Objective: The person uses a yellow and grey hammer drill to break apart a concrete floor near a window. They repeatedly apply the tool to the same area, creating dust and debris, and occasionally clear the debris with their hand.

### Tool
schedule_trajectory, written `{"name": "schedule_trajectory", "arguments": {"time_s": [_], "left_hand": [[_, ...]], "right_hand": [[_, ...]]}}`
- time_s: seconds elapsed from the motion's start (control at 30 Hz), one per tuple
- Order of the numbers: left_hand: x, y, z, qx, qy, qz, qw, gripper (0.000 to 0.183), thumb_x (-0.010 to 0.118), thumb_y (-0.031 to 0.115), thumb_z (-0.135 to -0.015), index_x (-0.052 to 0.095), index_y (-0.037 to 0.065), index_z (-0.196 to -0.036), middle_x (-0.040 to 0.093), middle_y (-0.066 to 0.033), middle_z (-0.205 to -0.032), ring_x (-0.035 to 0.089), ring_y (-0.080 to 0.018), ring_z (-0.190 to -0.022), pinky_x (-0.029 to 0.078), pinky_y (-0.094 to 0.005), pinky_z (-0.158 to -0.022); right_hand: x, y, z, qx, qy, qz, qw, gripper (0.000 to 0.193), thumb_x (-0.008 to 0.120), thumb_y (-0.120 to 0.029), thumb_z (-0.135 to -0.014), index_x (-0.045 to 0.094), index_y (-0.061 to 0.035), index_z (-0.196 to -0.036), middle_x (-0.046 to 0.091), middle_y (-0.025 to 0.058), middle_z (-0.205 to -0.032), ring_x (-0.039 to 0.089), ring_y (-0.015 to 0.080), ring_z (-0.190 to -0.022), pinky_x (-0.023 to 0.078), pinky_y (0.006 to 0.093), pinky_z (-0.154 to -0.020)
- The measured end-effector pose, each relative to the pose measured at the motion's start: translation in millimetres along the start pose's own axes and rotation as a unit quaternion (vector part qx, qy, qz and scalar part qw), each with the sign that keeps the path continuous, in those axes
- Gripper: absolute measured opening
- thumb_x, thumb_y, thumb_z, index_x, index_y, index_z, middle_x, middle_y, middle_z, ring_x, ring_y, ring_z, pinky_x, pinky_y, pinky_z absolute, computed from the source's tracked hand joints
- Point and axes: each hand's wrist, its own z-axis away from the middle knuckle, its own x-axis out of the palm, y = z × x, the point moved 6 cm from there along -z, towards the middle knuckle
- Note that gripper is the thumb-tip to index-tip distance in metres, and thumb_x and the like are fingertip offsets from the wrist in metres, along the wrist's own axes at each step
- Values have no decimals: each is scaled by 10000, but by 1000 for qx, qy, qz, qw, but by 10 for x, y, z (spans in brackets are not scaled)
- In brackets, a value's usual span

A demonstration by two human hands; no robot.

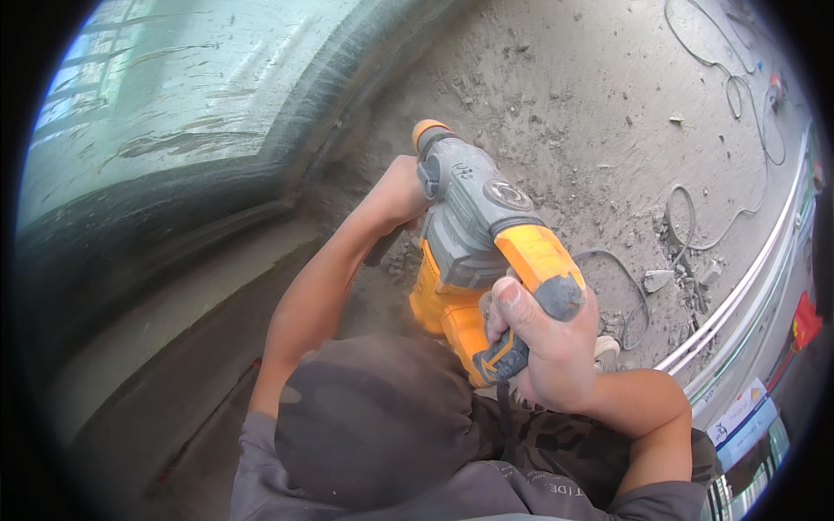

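An orange and grey rotary hammer (469, 226) is held in front of my body, its orange nose (427, 128) toward the wall corner. My left hand (405, 189) is closed near the nose, apparently on a side grip mostly hidden by the hand and the tool. My right hand (556, 343) wraps the rear handle (539, 260), with its dusty thumb on the inner side. No bit shows past the nose. Below the tool is my knee in dark camouflage trousers (373, 421).
A dusty glass panel (191, 104) in a dark frame rises on the left. Broken rubble (658, 280) and grit cover the concrete floor (608, 113). A grey cable (682, 234) loops across the right side, near long white pipes (738, 286). A red object (805, 323) lies at far right.
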Motion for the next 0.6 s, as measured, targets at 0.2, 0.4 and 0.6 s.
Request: {"name": "schedule_trajectory", "arguments": {"time_s": [0.2,0.4,0.6], "left_hand": [[-38,61,-64,12,21,-69,997,377,738,289,-954,680,-42,-783,595,-84,-629,570,-194,-466,438,-393,-440],[-62,-290,-152,151,119,-185,964,468,774,376,-906,760,-90,-944,748,-191,-775,767,-293,-716,565,-420,-641],[202,-163,41,101,63,-102,988,420,779,332,-909,788,-69,-1034,788,-173,-848,745,-183,-812,569,-377,-740]], "right_hand": [[-138,146,-112,-16,-23,-36,999,207,769,-178,-1063,666,-8,-1120,628,48,-791,610,153,-691,521,334,-645],[-423,792,-167,-59,-28,-57,996,179,768,-127,-1053,690,5,-1145,682,63,-848,650,152,-717,544,324,-654],[-424,634,291,-32,18,-21,999,349,844,-176,-1013,697,11,-1269,745,47,-1022,697,120,-881,578,313,-805]]}}
